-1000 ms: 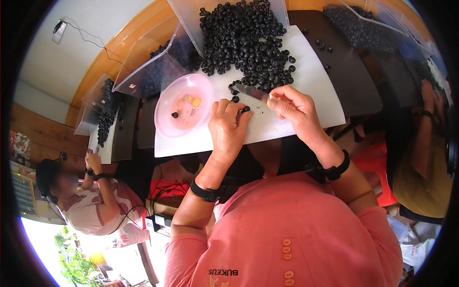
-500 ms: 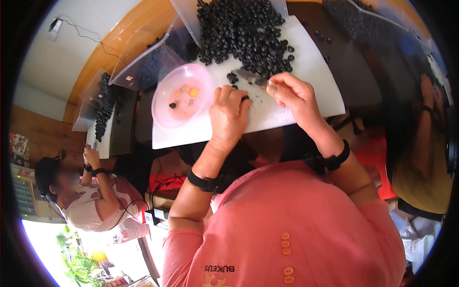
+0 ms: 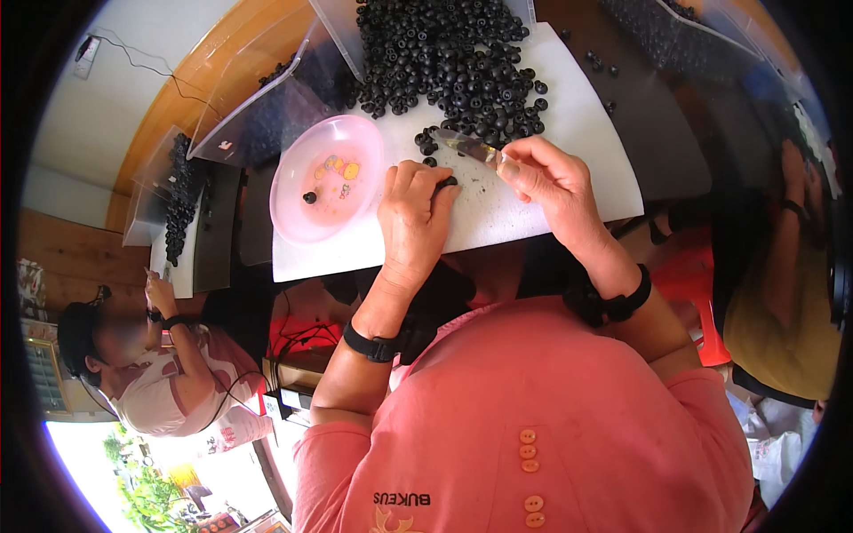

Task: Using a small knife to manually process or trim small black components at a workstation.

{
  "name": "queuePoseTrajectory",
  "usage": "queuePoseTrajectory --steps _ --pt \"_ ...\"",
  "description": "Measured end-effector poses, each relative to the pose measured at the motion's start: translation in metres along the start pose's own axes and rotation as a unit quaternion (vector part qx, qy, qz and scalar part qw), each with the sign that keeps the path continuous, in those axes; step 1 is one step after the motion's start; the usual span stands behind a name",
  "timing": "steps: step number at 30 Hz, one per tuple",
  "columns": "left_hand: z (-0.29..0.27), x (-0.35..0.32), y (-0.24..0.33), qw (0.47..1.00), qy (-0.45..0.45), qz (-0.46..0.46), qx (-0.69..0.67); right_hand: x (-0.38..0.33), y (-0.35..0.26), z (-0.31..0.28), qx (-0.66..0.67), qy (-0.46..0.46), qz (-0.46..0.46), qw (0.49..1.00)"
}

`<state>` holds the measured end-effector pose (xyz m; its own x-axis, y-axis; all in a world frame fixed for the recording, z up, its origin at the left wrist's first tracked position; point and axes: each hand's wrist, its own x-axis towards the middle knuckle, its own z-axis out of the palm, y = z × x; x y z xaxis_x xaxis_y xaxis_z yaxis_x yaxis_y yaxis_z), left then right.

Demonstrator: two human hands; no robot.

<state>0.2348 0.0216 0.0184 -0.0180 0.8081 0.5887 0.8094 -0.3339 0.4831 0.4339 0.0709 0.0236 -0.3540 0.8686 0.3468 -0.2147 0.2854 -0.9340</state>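
Black piece (image 3: 448,182) partly behind left fingers (image 3: 428,172)

From where I stand, one wide fisheye camera is noted, the left of a pair worn on the head. It faces steeply down over the pink shirt (image 3: 613,417), with the left hand (image 3: 411,213) and right hand (image 3: 555,182) near mid-view. Beyond them the white board (image 3: 582,133) reaches upward; the pale wall (image 3: 64,147) curves at the left rim, inside black corners.
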Motion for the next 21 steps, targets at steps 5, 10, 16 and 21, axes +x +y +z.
queuePoseTrajectory --steps 5,10,16,21 --pt "-0.003 0.001 0.005 0.999 0.011 0.025 0.031 0.000 -0.005 0.003 -0.012 0.003 -0.006 1.000" --pt "-0.004 0.002 -0.002 0.999 0.000 -0.002 -0.042 0.002 -0.005 0.002 -0.022 -0.004 -0.006 1.000" --pt "-0.015 0.002 0.007 0.907 -0.016 -0.196 -0.372 0.005 -0.005 0.003 -0.058 -0.019 0.021 0.998" --pt "-0.017 0.004 0.000 0.798 -0.023 -0.251 -0.548 0.010 -0.021 0.010 -0.185 -0.037 0.005 0.982"
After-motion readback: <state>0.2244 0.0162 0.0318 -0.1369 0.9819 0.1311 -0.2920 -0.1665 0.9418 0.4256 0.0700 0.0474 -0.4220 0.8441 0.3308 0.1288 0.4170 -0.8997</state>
